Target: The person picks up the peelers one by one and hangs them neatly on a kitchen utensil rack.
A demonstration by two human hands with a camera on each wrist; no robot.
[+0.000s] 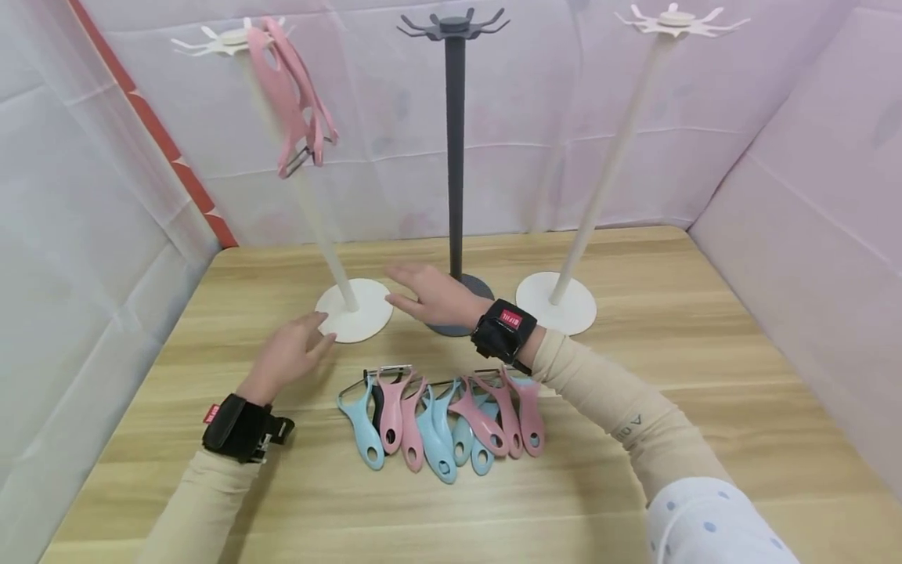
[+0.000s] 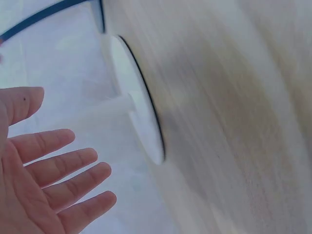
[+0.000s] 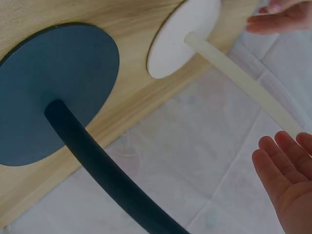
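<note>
The left hand [image 1: 289, 352] hovered left of centre in the head view, fingers straight and spread wide, holding nothing, its fingertips just beside the round base of the left cream stand [image 1: 352, 310]. The right hand [image 1: 431, 296] hung just right of that base, near the middle of the frame, also flat and empty, in front of the dark grey stand [image 1: 455, 157]. So the cream stand's pole rose between the two hands, touching neither as far as could be seen.

The head view alone showed the stand tops, the hanging peelers and the pile on the desk [image 1: 705, 376]. The left wrist view, blurred, showed only the open palm [image 2: 44, 170] and the cream base [image 2: 141, 112] edge-on. The right wrist view showed the grey base [image 3: 53, 92] and cream base [image 3: 183, 36] side by side, with the right fingers [image 3: 287, 180] at lower right and the left fingertips at upper right.

There were three stands: two cream, one grey; the second cream stand [image 1: 613, 164] stood right of centre. Pink peelers [image 1: 292, 102], about three, hung at upper left. In the lower middle lay a pile of peelers [image 1: 444, 419], roughly five pink, five blue and one black.
</note>
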